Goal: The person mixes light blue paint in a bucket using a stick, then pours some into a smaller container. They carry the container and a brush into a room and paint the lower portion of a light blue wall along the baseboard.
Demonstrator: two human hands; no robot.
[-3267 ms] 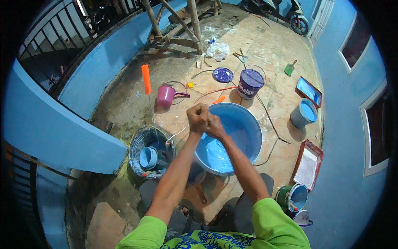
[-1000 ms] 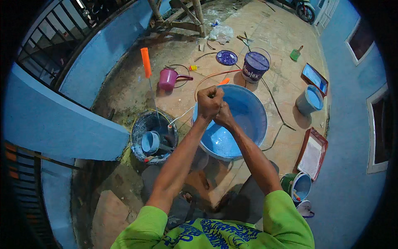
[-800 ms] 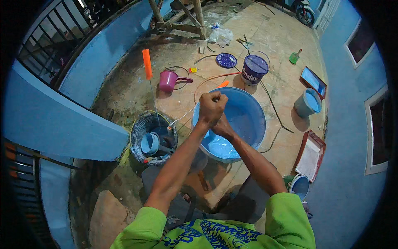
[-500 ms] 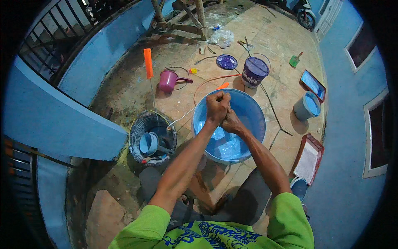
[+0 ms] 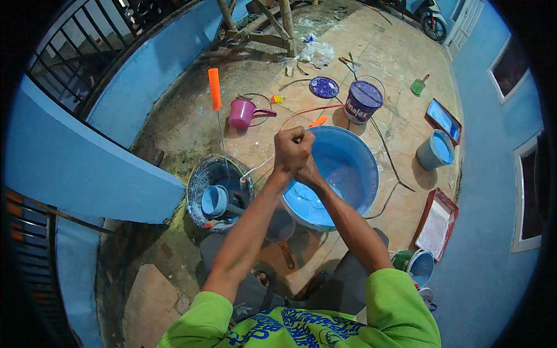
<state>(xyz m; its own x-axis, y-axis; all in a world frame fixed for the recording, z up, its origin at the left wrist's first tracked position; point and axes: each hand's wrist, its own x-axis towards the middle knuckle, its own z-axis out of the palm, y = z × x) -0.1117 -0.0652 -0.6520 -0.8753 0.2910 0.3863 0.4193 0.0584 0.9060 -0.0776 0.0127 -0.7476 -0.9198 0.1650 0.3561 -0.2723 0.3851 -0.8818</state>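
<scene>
Blue basin (image 5: 354, 168) below — both hands (image 5: 296, 156) fisted round near-upright stick (image 5: 299, 139), mostly hidden.

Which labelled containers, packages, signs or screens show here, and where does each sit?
Paint bucket: on the floor beyond the big blue basin, round, dark purple, with a white label band and wire handle.
Plastic bag: crumpled, whitish, farther back by the wooden posts.
No signs or screens in view.

I see a house terrace under painting: blue walls (image 5: 75, 168), bare concrete floor (image 5: 371, 52), paint cans (image 5: 362, 101), roller tray (image 5: 438, 223), railing (image 5: 69, 58).
</scene>
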